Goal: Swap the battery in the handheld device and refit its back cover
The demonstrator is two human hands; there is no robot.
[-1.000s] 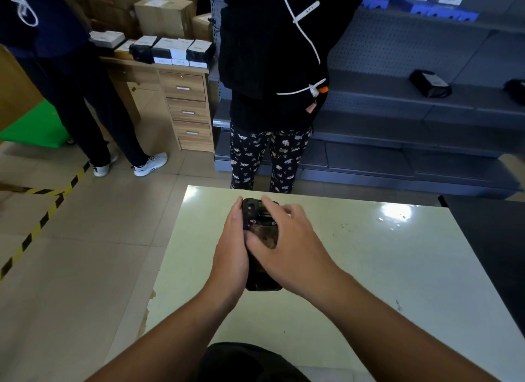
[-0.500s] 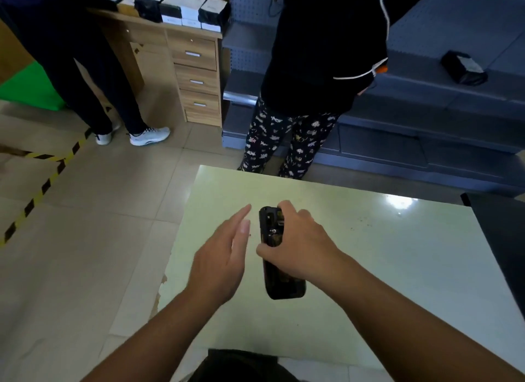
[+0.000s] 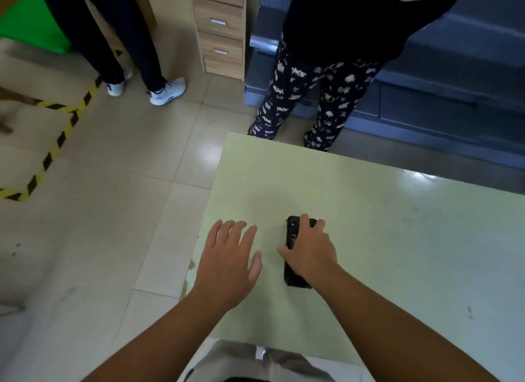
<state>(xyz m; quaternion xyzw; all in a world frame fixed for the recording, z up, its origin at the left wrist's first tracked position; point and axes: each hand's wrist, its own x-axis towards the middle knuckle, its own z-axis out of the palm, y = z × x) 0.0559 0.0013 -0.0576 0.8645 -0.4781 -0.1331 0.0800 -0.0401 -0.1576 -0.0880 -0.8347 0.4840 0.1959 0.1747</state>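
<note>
Right hand (image 3: 308, 253) fingers grip slim black device (image 3: 292, 233); left hand (image 3: 230, 260) fingers spread, empty.

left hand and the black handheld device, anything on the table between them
Nothing: in the head view only bare pale green table separates the open left hand from the black handheld device gripped by the right hand.

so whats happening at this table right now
A person is working on a black handheld device at a pale green table. The right hand grips the device from above, holding it on its edge on the tabletop. The left hand is open and empty, hovering beside it near the table's left edge. No loose battery or back cover is visible.
</note>
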